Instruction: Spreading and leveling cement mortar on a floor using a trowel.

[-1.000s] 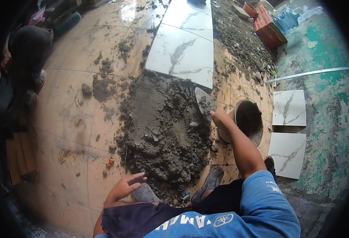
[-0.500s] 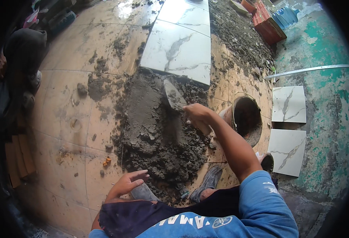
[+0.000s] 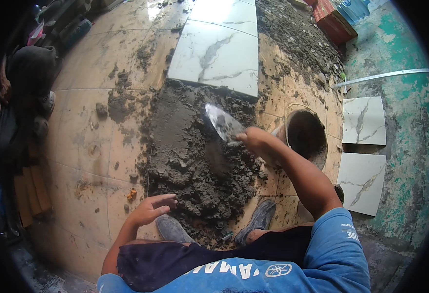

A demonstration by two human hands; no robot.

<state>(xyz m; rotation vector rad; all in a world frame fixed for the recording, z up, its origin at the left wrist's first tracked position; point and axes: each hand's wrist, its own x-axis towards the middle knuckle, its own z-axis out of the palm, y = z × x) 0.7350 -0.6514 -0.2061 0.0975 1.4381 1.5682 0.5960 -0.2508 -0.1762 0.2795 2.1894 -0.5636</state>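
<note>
My right hand (image 3: 257,141) is closed round the handle of a trowel (image 3: 220,122), its pale, mortar-smeared blade pointing to the far left. The blade is over a bed of wet grey mortar (image 3: 175,132), smooth at the far left and lumpy nearer my feet; whether it touches cannot be made out. Beyond the mortar's far edge lies a laid white marbled tile (image 3: 214,56). Above my left knee, my left hand (image 3: 151,209) hangs with fingers stretched out, holding nothing, near the mortar's near left edge.
A mortar-stained bucket (image 3: 306,136) stands right of the mortar, with a smaller container (image 3: 339,193) nearer me. Two loose marbled tiles (image 3: 364,120) lie farther right, below a metal straightedge (image 3: 383,77). Rubble (image 3: 302,36) covers the far right. At far left is a dark-clothed person (image 3: 29,73).
My right hand and the trowel have shifted slightly right, and the blade has turned to show a brighter face. My left hand stays outstretched, a little higher above my knee.
</note>
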